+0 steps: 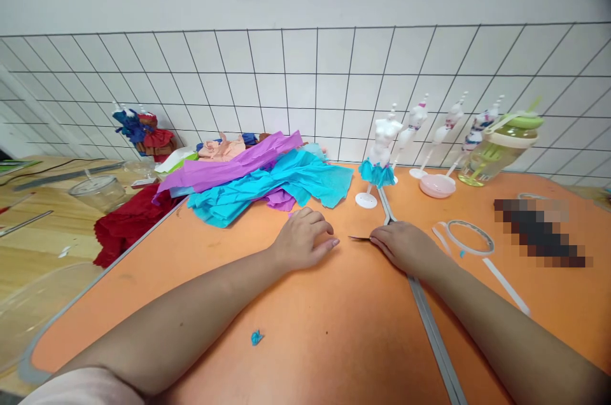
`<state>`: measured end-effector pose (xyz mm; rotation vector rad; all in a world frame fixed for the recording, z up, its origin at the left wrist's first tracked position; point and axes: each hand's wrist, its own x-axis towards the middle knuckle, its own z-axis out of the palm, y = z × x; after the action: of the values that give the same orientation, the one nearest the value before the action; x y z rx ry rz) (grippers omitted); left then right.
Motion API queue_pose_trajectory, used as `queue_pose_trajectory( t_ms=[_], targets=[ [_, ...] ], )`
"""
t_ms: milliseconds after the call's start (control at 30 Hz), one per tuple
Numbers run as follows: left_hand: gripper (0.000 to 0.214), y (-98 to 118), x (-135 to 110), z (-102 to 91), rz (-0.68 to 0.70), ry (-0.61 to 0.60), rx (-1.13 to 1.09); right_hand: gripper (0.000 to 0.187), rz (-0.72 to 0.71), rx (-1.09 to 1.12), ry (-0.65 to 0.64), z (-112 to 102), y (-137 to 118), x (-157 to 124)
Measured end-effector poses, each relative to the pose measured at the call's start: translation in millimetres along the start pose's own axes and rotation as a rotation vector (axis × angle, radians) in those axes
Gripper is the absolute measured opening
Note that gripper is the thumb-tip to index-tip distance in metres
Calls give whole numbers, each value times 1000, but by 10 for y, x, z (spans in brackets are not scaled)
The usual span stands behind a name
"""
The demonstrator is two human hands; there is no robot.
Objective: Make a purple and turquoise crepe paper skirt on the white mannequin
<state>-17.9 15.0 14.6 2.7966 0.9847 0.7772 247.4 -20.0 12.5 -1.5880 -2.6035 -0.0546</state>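
My left hand (305,239) rests low over the orange table (305,328), its fingers loosely curved and apart, holding nothing. My right hand (405,246) is closed around what looks like a pair of scissors (359,238); only the thin metal tips show, pointing left toward my left hand, and the handles are hidden. Behind my right hand, a small white dress form (386,136) stands upright on a round base, wearing a turquoise paper skirt (378,173). Sheets of turquoise crepe paper (281,182) and purple crepe paper (233,166) lie crumpled beyond my left hand.
A turquoise scrap (256,337) lies near the front. To the right are a tape roll (470,237), a white strip (506,285), a pink dish (438,186), several more dress forms and a green-lidded bottle (501,147). Dark red paper (128,220) is at left.
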Motion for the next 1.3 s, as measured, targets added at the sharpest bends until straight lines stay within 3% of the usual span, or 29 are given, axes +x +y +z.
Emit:
queue_pose_trajectory(
  t_ms=[100,233,400,533,700,867,967,1100,1300],
  targets=[
    [31,-52,20,55,-36,57,-79,35,111,-5,39,-21,-20,4],
    [27,-72,32,85,-2,149,-146,31,244,159,73,-17,-109,17],
    [22,-46,24,77,0,172,-136,37,329,400,165,-22,-96,15],
    [21,-60,14,49,-77,180,-111,40,389,554,225,-42,-35,5],
    [33,-134,19,36,-148,163,-66,33,524,465,391,-75,59,-34],
    [35,-187,27,83,-225,146,-23,27,367,31,211,-21,92,-63],
    [37,-183,18,108,-232,110,-14,25,382,-100,256,31,84,-46],
    [37,-173,18,118,-236,85,-39,18,460,-182,255,75,72,-19],
    [37,-172,22,111,-256,69,-39,22,305,-98,37,49,1,-7]
  ],
)
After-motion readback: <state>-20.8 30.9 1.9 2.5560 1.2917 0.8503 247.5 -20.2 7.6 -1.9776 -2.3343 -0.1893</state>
